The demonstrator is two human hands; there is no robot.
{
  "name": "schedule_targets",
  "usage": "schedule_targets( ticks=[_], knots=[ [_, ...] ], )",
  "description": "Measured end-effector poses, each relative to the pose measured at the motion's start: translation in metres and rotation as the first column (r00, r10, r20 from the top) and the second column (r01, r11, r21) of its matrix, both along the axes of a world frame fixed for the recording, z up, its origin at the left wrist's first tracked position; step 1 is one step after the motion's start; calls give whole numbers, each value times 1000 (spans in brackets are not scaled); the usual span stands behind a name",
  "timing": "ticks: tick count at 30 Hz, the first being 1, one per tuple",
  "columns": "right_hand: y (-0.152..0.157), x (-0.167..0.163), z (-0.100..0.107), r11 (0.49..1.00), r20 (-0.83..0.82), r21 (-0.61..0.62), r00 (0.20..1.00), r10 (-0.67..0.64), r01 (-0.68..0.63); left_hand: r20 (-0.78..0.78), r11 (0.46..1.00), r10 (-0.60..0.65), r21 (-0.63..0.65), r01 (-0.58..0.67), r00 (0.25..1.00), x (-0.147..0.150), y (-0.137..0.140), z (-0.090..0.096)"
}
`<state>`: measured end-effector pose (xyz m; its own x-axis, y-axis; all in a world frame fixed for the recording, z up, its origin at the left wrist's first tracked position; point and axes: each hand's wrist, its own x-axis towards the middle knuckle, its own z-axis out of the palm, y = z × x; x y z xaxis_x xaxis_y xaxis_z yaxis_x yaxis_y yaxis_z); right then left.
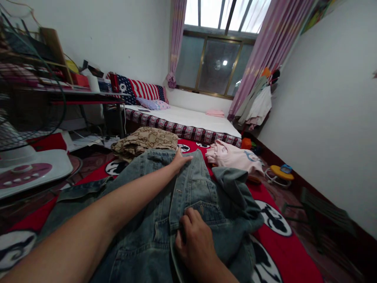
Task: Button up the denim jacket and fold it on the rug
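Observation:
A blue denim jacket [165, 212] lies spread out before me, its buttoned front facing up and its collar at the far end. My left hand [178, 160] reaches across to the collar, thumb stretched to the right and apart from the fingers, resting on the cloth. Lower down, my right hand [198, 237] has its fingers curled on the edge of the button strip, beneath a chest pocket. One sleeve [238, 188] is bunched up at the right. Beyond the collar sit a folded brown patterned cloth [150, 137] and a pale pink garment [232, 155].
The jacket lies on a red cover with black-and-white round prints [277, 218]. A fan [26, 165] stands at the left beside a cluttered desk [88, 92]. Behind is a bed [188, 114] under a window. A yellow stool [281, 172] and a dark folding chair [326, 212] are at the right.

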<state>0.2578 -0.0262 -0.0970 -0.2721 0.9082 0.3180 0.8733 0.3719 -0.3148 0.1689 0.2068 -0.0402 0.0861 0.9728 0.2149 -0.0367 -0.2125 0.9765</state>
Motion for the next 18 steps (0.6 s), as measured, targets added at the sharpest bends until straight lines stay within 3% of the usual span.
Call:
schedule_targets(
  ticks=[1, 2, 4, 5, 6, 7, 9, 11, 12, 14, 18],
  knots=[
    [0, 2, 0, 1000, -17, -3, 1000, 11, -12, -25, 990, 17, 142, -13, 1000, 3, 4, 6],
    [1, 3, 0, 1000, -33, -7, 999, 22, -22, -66, 945, 38, 327, -14, 997, 3, 5, 11],
    [1, 6, 0, 999, -58, -14, 998, 34, -35, -185, 739, 118, 673, 39, 976, -2, 4, 18],
    [1, 7, 1, 999, -70, -16, 997, 36, -37, -241, 636, 187, 768, 69, 953, -8, 3, 19],
    [0, 7, 2, 999, -81, -19, 996, 37, -38, -291, 575, 266, 813, 91, 919, -16, 2, 17],
    [0, 8, 2, 999, -91, -22, 995, 36, -38, -345, 566, 352, 819, 95, 870, -26, 2, 12],
    [0, 8, 4, 999, -112, -32, 993, 35, -39, -518, 667, 486, 740, 85, 704, -47, 2, -6],
    [0, 9, 5, 998, -126, -41, 991, 34, -39, -757, 824, 466, 560, 87, 459, -66, 2, -31],
    [0, 9, 5, 998, -130, -41, 991, 34, -39, -799, 852, 441, 516, 89, 410, -74, 3, -44],
    [1, 9, 6, 999, -138, -40, 990, 30, -36, -842, 880, 415, 468, 84, 344, -83, 2, -63],
    [4, 11, 6, 998, -216, -47, 976, 32, -44, -829, 881, 432, 471, 27, 356, -83, 1, -77]
  ],
)
